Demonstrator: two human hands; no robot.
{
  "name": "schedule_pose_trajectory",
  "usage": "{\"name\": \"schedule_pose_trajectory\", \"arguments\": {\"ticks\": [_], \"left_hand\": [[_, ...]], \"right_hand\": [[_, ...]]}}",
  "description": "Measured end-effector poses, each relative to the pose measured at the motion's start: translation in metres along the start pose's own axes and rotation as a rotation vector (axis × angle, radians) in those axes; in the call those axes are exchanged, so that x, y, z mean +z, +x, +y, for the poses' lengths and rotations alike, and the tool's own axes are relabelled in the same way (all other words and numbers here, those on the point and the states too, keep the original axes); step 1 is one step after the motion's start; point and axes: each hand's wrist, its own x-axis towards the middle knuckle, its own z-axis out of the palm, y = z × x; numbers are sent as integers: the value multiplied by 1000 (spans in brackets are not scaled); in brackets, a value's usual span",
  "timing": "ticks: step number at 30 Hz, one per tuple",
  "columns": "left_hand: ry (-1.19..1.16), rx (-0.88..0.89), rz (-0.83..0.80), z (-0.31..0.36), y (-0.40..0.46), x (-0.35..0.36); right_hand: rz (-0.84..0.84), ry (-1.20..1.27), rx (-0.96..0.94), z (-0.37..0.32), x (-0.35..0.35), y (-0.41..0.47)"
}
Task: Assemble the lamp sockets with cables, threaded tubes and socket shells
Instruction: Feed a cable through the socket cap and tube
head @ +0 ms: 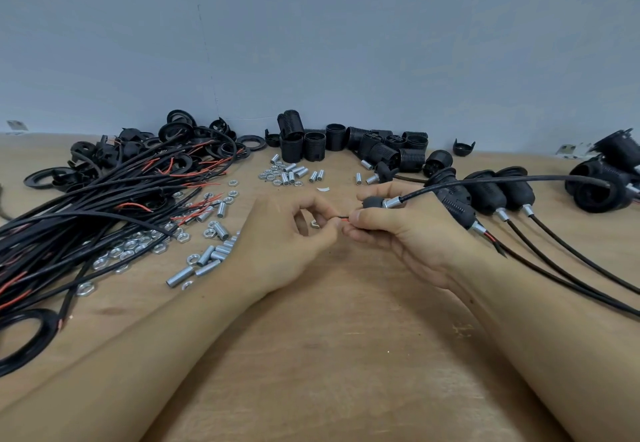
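at the middle of a wooden table (329, 355), the left hand (287, 233) and right hand (391, 230) both pinch one cable's (485, 183) red wire end (343, 219) below its cap (372, 203); a slipping pinch might pull it back out.

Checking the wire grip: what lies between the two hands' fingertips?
Head view: a short stretch of red and black wire, pinched by left hand and right hand.
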Motion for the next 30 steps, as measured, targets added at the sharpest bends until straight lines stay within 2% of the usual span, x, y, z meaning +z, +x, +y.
{"name": "schedule_pose_trajectory", "arguments": {"ticks": [4,10,12,19,24,30], "left_hand": [[-108,-46,-41,2,1,-2],[-339,-234,-75,8,4,-1],[-364,-269,-91,8,5,-1],[-368,-206,-74,6,7,0],[-213,-163,-110,7,13,-5],[172,-246,178,-10,98,-24]], "right_hand": [[-40,-47,74,-6,-3,-3],[-112,-127,11,-9,-1,-5],[-58,-62,-24,-7,0,-4],[11,252,-15,-2,2,3],[25,225,-51,-6,-4,4],[105,198,-45,-8,-14,7]]}}
